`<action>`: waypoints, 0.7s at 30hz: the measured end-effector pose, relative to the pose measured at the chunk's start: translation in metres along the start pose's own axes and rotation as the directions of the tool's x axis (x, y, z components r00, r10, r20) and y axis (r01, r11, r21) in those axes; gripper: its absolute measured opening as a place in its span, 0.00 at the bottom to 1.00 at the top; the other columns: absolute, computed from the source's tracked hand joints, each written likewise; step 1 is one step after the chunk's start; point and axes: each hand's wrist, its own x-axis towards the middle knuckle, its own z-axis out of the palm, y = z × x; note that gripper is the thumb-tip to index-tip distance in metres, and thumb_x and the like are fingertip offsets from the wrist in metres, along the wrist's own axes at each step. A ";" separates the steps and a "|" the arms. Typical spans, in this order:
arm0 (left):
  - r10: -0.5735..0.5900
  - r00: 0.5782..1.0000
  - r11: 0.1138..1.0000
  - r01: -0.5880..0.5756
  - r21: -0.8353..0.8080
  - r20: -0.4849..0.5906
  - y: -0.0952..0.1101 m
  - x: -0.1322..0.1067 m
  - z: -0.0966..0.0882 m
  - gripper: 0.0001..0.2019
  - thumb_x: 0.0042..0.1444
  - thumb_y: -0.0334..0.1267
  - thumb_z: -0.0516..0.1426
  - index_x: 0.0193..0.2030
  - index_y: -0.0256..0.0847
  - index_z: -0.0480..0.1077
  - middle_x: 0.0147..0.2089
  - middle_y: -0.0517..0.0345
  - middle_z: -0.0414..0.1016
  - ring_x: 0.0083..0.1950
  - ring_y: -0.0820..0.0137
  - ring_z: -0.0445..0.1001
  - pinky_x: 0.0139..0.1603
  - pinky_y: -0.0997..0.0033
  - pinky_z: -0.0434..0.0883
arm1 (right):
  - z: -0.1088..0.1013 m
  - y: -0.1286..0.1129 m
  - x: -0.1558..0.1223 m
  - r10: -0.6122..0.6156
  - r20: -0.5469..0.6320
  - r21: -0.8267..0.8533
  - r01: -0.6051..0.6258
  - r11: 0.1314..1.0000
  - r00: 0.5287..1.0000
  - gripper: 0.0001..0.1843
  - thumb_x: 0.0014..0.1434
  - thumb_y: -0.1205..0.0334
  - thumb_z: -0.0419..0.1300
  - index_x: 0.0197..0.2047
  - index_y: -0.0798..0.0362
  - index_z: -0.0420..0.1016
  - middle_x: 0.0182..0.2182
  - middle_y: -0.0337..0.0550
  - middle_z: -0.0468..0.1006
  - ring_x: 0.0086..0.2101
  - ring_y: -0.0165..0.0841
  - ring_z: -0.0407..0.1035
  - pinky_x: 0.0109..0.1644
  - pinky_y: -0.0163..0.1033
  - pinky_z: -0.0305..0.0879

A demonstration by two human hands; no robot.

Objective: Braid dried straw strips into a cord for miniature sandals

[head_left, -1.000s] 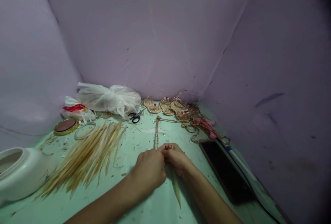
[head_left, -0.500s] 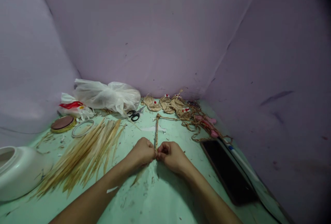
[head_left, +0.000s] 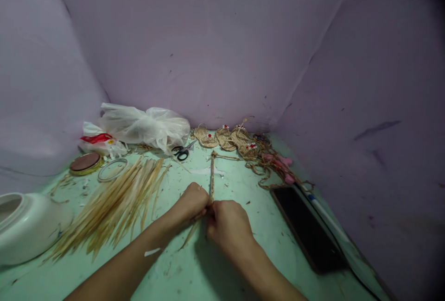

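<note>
A thin braided straw cord runs from the back of the green table toward me. My left hand and my right hand meet at its near end, both closed in a pinch on the cord. A loose straw strip trails down and to the left from between them. Just left of my left arm lies a fanned pile of straw strips.
Several small woven straw sandals and tangled cord with pink bits lie at the back. Black scissors, a clear plastic bag, a round lid, a white pot and a dark phone stand around.
My right hand has drawn nearer to me and turned over the cord's end. The left hand has pulled back to the left, its wrist now lower; the trailing strip now points down-left.
</note>
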 end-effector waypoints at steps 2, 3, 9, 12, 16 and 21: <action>-0.005 1.000 1.000 0.005 0.023 0.006 0.003 -0.003 -0.002 0.06 0.33 0.29 0.47 0.10 0.38 0.57 0.05 0.66 0.48 0.10 0.79 0.46 0.12 0.76 0.43 | 0.001 -0.002 -0.001 -0.021 0.002 -0.002 0.021 1.000 1.000 0.12 0.45 0.67 0.52 0.27 0.56 0.77 0.27 0.56 0.77 0.25 0.37 0.68 0.24 0.37 0.44; 0.001 1.000 1.000 -0.002 0.031 0.017 0.004 -0.004 -0.004 0.06 0.32 0.28 0.48 0.10 0.37 0.58 0.06 0.66 0.49 0.10 0.79 0.46 0.12 0.77 0.43 | 0.001 -0.001 -0.001 -0.033 0.011 0.004 0.033 0.999 0.999 0.11 0.44 0.68 0.52 0.26 0.56 0.77 0.26 0.55 0.77 0.24 0.36 0.67 0.24 0.37 0.44; 0.040 0.992 0.997 -0.032 -0.067 0.118 0.007 -0.003 -0.010 0.03 0.32 0.30 0.51 0.13 0.35 0.61 0.08 0.67 0.53 0.10 0.82 0.45 0.12 0.78 0.41 | -0.019 0.033 0.013 -0.082 0.084 0.275 0.056 0.960 0.993 0.10 0.44 0.61 0.54 0.24 0.54 0.75 0.19 0.43 0.73 0.21 0.28 0.61 0.23 0.32 0.46; 0.026 0.991 0.996 -0.015 -0.084 0.134 0.006 -0.001 -0.009 0.03 0.32 0.32 0.52 0.15 0.35 0.63 0.09 0.67 0.54 0.10 0.82 0.46 0.12 0.78 0.41 | -0.022 0.047 0.023 0.039 -0.026 0.485 -0.022 0.874 0.999 0.11 0.46 0.62 0.53 0.29 0.57 0.74 0.20 0.41 0.71 0.21 0.26 0.60 0.23 0.31 0.49; 0.071 0.987 0.995 -0.061 -0.074 0.143 0.002 0.001 -0.009 0.03 0.31 0.32 0.51 0.15 0.35 0.62 0.09 0.67 0.53 0.11 0.82 0.47 0.13 0.78 0.42 | -0.004 0.042 0.028 0.036 0.203 0.673 -0.166 0.721 0.979 0.07 0.45 0.67 0.51 0.25 0.58 0.69 0.14 0.35 0.64 0.17 0.24 0.56 0.21 0.30 0.49; 0.146 0.976 0.989 -0.148 -0.001 0.159 -0.003 0.004 -0.011 0.04 0.32 0.33 0.51 0.15 0.34 0.62 0.10 0.66 0.54 0.14 0.81 0.48 0.16 0.78 0.45 | 0.011 0.034 0.030 0.053 0.194 0.717 -0.179 0.673 0.980 0.02 0.39 0.71 0.53 0.18 0.58 0.64 0.12 0.32 0.58 0.15 0.21 0.48 0.19 0.29 0.43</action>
